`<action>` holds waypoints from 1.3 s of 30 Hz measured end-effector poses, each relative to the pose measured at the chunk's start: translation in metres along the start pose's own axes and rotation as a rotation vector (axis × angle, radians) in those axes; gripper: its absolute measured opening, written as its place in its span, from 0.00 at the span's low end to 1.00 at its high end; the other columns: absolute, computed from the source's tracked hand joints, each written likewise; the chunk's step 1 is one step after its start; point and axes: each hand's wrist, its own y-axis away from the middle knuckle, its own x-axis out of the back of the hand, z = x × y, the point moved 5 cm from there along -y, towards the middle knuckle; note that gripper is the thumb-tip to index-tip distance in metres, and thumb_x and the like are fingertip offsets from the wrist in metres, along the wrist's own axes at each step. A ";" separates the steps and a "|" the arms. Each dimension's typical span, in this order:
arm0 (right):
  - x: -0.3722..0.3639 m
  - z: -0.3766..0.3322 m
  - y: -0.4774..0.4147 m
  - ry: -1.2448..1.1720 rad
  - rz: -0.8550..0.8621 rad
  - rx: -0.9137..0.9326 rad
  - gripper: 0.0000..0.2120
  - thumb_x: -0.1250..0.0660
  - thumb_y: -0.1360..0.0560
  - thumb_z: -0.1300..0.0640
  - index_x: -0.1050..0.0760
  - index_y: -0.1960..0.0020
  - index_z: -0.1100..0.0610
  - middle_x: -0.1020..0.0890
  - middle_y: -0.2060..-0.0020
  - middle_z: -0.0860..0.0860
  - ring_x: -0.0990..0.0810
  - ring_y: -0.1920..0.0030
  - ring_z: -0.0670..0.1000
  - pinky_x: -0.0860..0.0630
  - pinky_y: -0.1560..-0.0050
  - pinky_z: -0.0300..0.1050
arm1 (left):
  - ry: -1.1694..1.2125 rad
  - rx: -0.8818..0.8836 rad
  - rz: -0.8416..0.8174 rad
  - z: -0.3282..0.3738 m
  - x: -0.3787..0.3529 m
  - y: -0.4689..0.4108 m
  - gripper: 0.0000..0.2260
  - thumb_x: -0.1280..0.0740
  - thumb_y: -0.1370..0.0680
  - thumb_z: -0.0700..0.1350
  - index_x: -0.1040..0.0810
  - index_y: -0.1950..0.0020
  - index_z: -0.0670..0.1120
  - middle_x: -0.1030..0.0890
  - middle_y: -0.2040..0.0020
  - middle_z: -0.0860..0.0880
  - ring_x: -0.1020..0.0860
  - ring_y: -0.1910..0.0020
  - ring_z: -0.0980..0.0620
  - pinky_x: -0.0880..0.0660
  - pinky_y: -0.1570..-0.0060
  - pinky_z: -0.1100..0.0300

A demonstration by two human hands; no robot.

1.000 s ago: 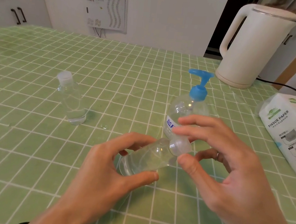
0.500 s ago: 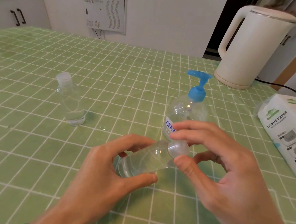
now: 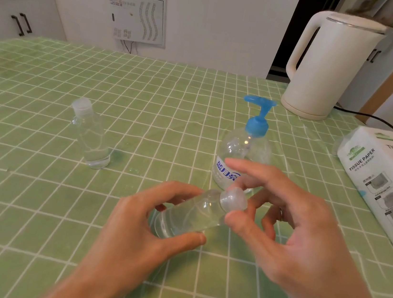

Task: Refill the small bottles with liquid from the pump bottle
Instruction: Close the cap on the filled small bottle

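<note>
**Cap step in hand**

A small bottle (image 3: pixel 189 216) is grasped, tilted over the tabletop (image 3: pixel 33 202) just before the pump bottle (image 3: pixel 242 152), in the grip of the left hand (image 3: pixel 133 238). Its cap (image 3: pixel 233 200) is pinched by the right hand (image 3: pixel 301 240). A steady twist is judged next; loosening or tightening cannot be told.

Open tablecloth (image 3: pixel 170 110) lies between standing small bottle (image 3: pixel 90 134) and pump bottle (image 3: pixel 245 150); kettle (image 3: pixel 326 66) and tissue pack (image 3: pixel 385 188) block the right.
</note>
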 end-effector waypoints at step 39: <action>-0.013 0.002 0.006 0.038 0.104 -0.025 0.08 0.28 0.25 0.42 0.17 0.48 0.44 0.19 0.67 0.44 0.21 0.69 0.44 0.34 0.69 0.25 | 0.009 0.046 0.047 0.002 0.006 -0.002 0.19 0.16 0.35 0.52 0.17 0.48 0.58 0.14 0.51 0.64 0.17 0.50 0.60 0.28 0.50 0.71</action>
